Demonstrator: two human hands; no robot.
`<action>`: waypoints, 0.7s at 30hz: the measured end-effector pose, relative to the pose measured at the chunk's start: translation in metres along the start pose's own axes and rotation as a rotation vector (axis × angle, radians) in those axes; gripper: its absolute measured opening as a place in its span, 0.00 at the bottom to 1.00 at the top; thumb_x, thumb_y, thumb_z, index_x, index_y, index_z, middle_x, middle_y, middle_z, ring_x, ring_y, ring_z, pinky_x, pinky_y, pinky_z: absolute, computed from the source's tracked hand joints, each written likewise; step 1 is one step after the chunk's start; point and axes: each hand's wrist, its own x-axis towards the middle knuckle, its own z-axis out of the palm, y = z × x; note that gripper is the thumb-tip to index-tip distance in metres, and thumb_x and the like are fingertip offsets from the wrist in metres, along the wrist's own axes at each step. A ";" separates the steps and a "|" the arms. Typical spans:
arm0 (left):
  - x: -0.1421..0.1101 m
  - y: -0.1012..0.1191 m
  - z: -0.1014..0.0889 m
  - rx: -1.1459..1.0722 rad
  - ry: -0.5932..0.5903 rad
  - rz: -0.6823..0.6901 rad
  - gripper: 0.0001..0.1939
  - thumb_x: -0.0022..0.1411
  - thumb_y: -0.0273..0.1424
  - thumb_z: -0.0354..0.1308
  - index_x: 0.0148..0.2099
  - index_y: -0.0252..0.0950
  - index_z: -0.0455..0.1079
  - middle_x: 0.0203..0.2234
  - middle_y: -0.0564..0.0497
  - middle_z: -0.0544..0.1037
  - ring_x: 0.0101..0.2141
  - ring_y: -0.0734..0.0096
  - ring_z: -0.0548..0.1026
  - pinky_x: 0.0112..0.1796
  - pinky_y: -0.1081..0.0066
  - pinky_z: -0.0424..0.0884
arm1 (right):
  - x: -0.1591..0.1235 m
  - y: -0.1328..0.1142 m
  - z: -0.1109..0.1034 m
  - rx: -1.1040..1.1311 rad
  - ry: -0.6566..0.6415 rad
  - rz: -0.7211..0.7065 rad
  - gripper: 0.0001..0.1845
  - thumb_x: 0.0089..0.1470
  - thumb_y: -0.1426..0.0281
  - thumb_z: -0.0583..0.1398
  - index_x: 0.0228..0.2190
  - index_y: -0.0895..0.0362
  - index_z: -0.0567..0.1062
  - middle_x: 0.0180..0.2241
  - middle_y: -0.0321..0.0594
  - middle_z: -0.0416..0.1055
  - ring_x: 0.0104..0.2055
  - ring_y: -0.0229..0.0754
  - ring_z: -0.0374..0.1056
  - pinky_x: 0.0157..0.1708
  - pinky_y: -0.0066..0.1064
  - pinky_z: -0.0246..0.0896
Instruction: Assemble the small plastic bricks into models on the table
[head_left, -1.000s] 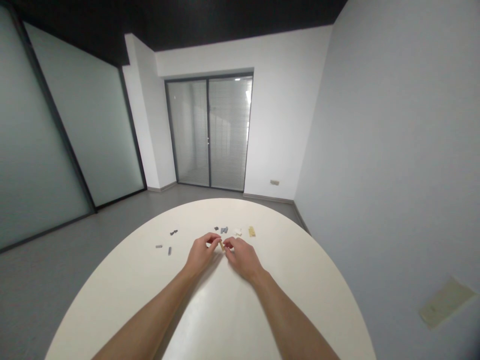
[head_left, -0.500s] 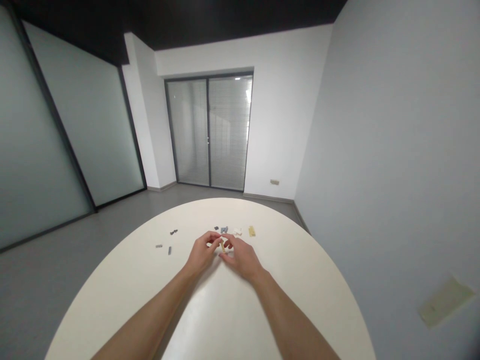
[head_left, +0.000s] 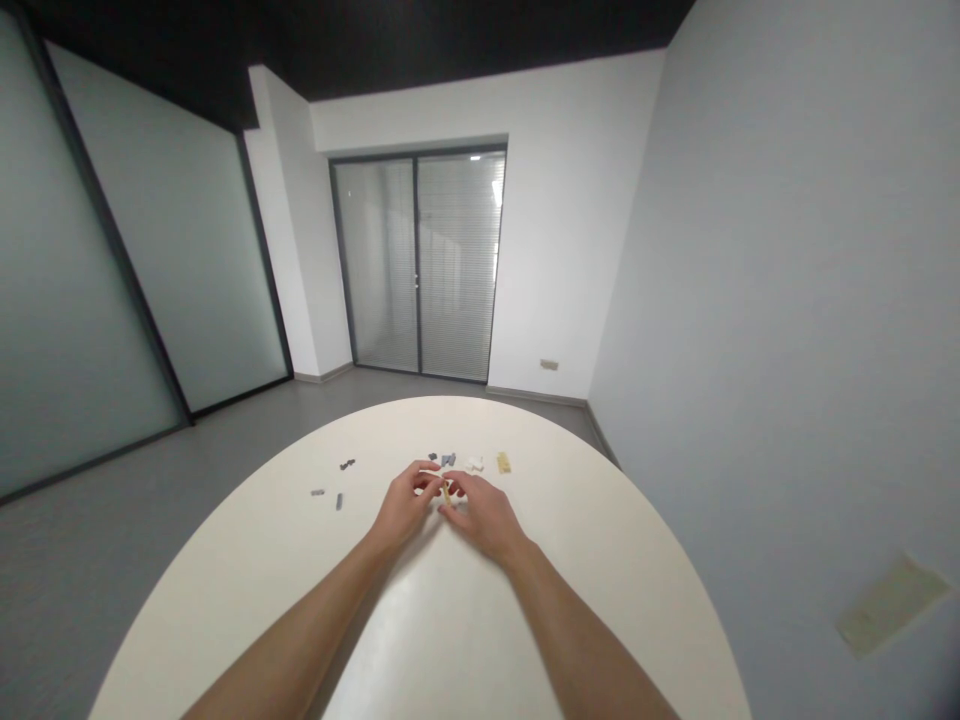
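Observation:
My left hand [head_left: 406, 503] and my right hand [head_left: 483, 510] meet above the middle of the white table. Between their fingertips is a small yellow piece [head_left: 447, 493], which looks like a toy building brick; its ends are partly covered by the fingers. Both hands are closed on it, the left from its side with thumb and forefinger, the right with curled fingers and the thumb below. Just beyond the fingers lie grey pieces [head_left: 448, 460], a small dark piece [head_left: 433, 456], white pieces [head_left: 475, 464] and a yellow group of pieces [head_left: 504, 462].
The round white table [head_left: 600, 560] fills the lower view. On its left lie small black pieces [head_left: 347, 465], a light grey piece [head_left: 318, 492] and a darker grey piece [head_left: 339, 501]. A wall [head_left: 787, 300] stands to the right, glass doors [head_left: 417, 265] behind.
My left fingertips have shifted very slightly around the yellow piece. Both hands stay in nearly the same place, and the loose pieces have not moved.

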 end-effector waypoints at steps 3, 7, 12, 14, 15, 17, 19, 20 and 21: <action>0.000 -0.001 0.000 0.014 -0.008 0.020 0.13 0.60 0.39 0.58 0.43 0.36 0.69 0.33 0.47 0.82 0.36 0.64 0.79 0.40 0.65 0.72 | 0.001 0.002 0.002 0.001 0.013 -0.011 0.22 0.54 0.67 0.64 0.51 0.49 0.70 0.45 0.36 0.75 0.45 0.39 0.70 0.45 0.29 0.62; 0.000 -0.002 0.001 0.064 0.037 0.023 0.14 0.59 0.39 0.60 0.43 0.36 0.70 0.31 0.49 0.81 0.33 0.65 0.78 0.38 0.66 0.71 | 0.001 0.004 0.004 0.015 0.021 -0.007 0.23 0.54 0.68 0.64 0.51 0.49 0.70 0.42 0.35 0.75 0.44 0.40 0.70 0.44 0.30 0.62; -0.001 -0.004 0.002 0.068 0.001 0.019 0.15 0.59 0.39 0.60 0.44 0.36 0.69 0.31 0.49 0.81 0.33 0.65 0.78 0.36 0.67 0.72 | 0.002 0.006 0.005 -0.007 0.001 -0.015 0.22 0.54 0.70 0.63 0.51 0.48 0.69 0.46 0.35 0.74 0.46 0.41 0.70 0.45 0.31 0.62; -0.001 -0.006 0.002 0.071 0.000 0.016 0.14 0.58 0.38 0.60 0.44 0.36 0.70 0.31 0.49 0.81 0.33 0.65 0.78 0.37 0.66 0.72 | 0.002 0.007 0.006 -0.028 -0.008 -0.019 0.22 0.55 0.69 0.63 0.52 0.48 0.69 0.46 0.35 0.74 0.47 0.42 0.69 0.46 0.31 0.62; 0.000 -0.006 0.002 0.073 0.003 0.016 0.14 0.58 0.38 0.60 0.44 0.36 0.70 0.31 0.48 0.81 0.33 0.65 0.78 0.38 0.66 0.72 | 0.002 0.007 0.006 -0.039 -0.010 -0.021 0.22 0.55 0.69 0.62 0.52 0.48 0.69 0.46 0.35 0.75 0.47 0.42 0.69 0.46 0.31 0.62; 0.000 -0.007 0.002 0.070 0.003 0.015 0.14 0.58 0.38 0.60 0.44 0.35 0.71 0.31 0.48 0.81 0.33 0.64 0.79 0.38 0.66 0.72 | 0.002 0.007 0.006 -0.060 -0.013 -0.023 0.21 0.56 0.70 0.62 0.51 0.48 0.69 0.45 0.35 0.75 0.47 0.41 0.69 0.46 0.31 0.61; 0.001 -0.006 0.002 0.062 -0.004 0.006 0.15 0.58 0.38 0.60 0.44 0.35 0.72 0.32 0.47 0.82 0.34 0.64 0.79 0.39 0.66 0.73 | 0.002 0.006 0.006 -0.076 -0.020 -0.021 0.21 0.56 0.71 0.61 0.51 0.48 0.69 0.44 0.35 0.75 0.46 0.41 0.69 0.45 0.31 0.61; 0.001 -0.005 0.001 0.061 -0.006 -0.001 0.15 0.58 0.38 0.60 0.44 0.35 0.72 0.32 0.47 0.82 0.34 0.64 0.79 0.39 0.66 0.73 | 0.002 0.006 0.005 -0.082 -0.027 -0.019 0.21 0.56 0.71 0.61 0.51 0.48 0.69 0.43 0.35 0.75 0.45 0.41 0.70 0.45 0.31 0.61; 0.000 -0.004 0.001 0.060 -0.007 -0.004 0.16 0.58 0.39 0.60 0.44 0.34 0.72 0.32 0.47 0.82 0.34 0.63 0.79 0.39 0.65 0.73 | 0.002 0.005 0.005 -0.085 -0.031 -0.015 0.21 0.56 0.71 0.61 0.51 0.48 0.69 0.42 0.35 0.76 0.45 0.41 0.70 0.44 0.31 0.61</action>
